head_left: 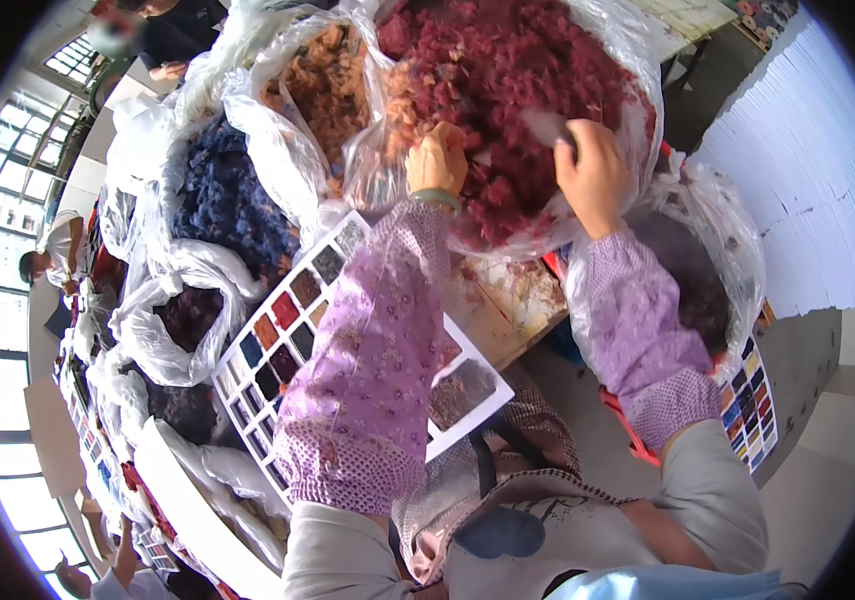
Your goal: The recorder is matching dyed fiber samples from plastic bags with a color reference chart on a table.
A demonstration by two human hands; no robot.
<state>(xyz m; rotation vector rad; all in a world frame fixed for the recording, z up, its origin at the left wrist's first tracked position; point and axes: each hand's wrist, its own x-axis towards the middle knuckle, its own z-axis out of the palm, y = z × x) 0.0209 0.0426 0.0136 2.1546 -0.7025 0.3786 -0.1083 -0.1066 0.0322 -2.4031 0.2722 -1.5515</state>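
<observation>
A large plastic-lined bag of dark red loose fibre point(508, 80) lies under both my hands. My left hand point(438, 160) is closed with fingers pinched together at the fibre's near left edge, beside the orange fibre; what it holds, if anything, is hidden. Over the right part of the red fibre, my right hand point(593, 178) is closed around a small dark-handled tool point(566, 150). The tool's pale end is smeared by motion, so its kind cannot be made out. Purple flowered sleeve covers are on both forearms. A white swatch card point(403, 442) with coloured squares lies under my left forearm.
Left of the red stand plastic bags of orange fibre point(326, 85), blue fibre point(223, 190) and dark fibre point(190, 315). Another bag of dark fibre point(688, 285) is beyond my right forearm. A second swatch card point(751, 408) hangs at right. Other people point(180, 35) are at the far left.
</observation>
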